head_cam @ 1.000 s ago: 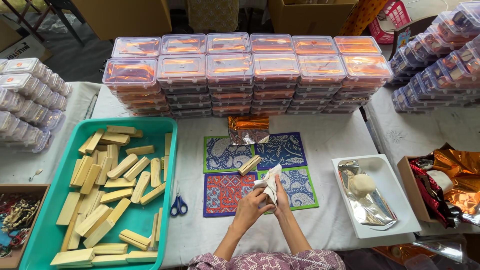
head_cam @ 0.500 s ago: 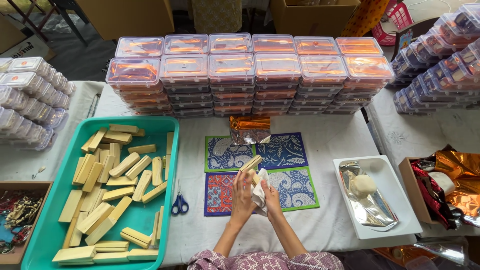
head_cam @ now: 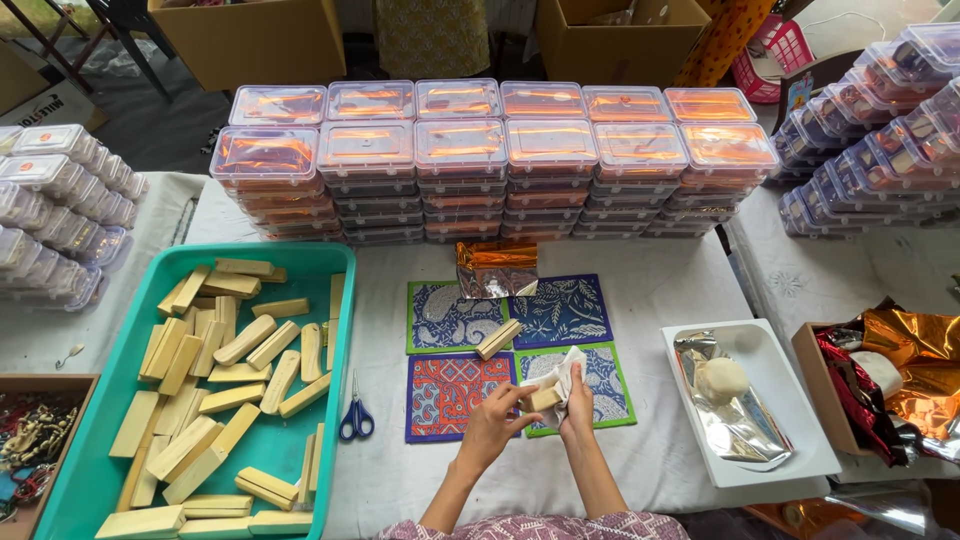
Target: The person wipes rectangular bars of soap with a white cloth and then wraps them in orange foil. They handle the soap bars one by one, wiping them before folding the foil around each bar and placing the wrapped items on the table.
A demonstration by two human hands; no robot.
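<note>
White-clothed surface (head_cam: 650, 300) across frame. Stacked clear lidded boxes (head_cam: 500, 160) along far edge, more stacks at left (head_cam: 60, 210) and right (head_cam: 880, 130). Teal tray (head_cam: 335, 262) at left, heaped with pale wooden blocks (head_cam: 220, 380). White tray (head_cam: 790, 440) at right, holding foil sheet (head_cam: 735, 420) with pale round lump (head_cam: 722, 380) on it. Box of orange and red foil (head_cam: 900, 370) at far right. Four patterned mats (head_cam: 515, 350) mid-surface, orange foil piece (head_cam: 497, 268) just behind them. Loose block (head_cam: 499, 339) lying on mats, near but apart from hands. Blue-handled scissors (head_cam: 356, 418) between teal tray and mats. Both hands over near mats: left (head_cam: 492, 425) closed on small block (head_cam: 545, 398); right (head_cam: 577, 408) gripping white cloth (head_cam: 562, 372) pressed against same block. Block held between the two hands, touching both.
</note>
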